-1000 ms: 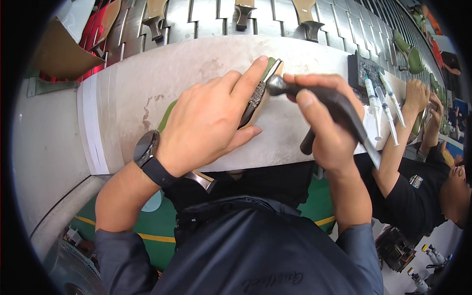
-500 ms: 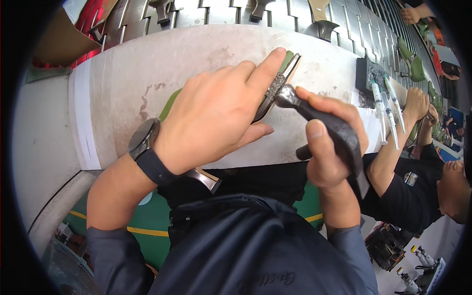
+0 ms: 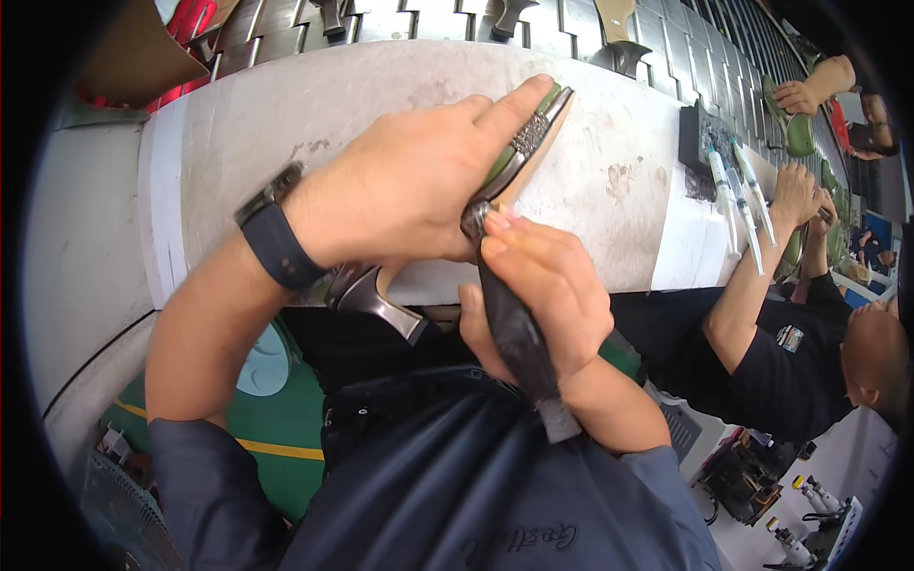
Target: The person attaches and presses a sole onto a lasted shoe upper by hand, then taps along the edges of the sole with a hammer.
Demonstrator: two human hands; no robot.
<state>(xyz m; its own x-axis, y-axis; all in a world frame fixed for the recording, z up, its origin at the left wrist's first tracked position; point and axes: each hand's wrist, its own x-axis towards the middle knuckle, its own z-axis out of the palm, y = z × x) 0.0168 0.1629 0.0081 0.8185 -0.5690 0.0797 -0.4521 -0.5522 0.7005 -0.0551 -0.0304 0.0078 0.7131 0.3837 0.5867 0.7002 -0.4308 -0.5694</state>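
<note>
A green and dark high-heeled shoe (image 3: 530, 138) lies tilted on its side on the worktable, toe pointing away and to the right. A rough, glittery band crosses its front, and its tan sole faces right. My left hand (image 3: 405, 176) is closed over the shoe's upper and hides its middle; the shiny heel (image 3: 381, 303) sticks out below my wrist. Gripped in my right hand (image 3: 557, 295) is a dark shoemaker's hammer (image 3: 514, 328). Its rounded metal head is against or just beside the sole edge, close to my left fingers; which of these I cannot tell.
Beyond the whitish table (image 3: 257, 124) runs a slatted metal conveyor (image 3: 419, 27) carrying heeled shoes (image 3: 624, 43). Several syringes (image 3: 738, 195) lean by a black block (image 3: 703, 138) at right. A co-worker (image 3: 762, 352) in black works close on the right.
My right hand and the hammer have moved left and nearer, from beside the shoe's front to its middle edge. My left hand still holds the shoe, which has shifted slightly.
</note>
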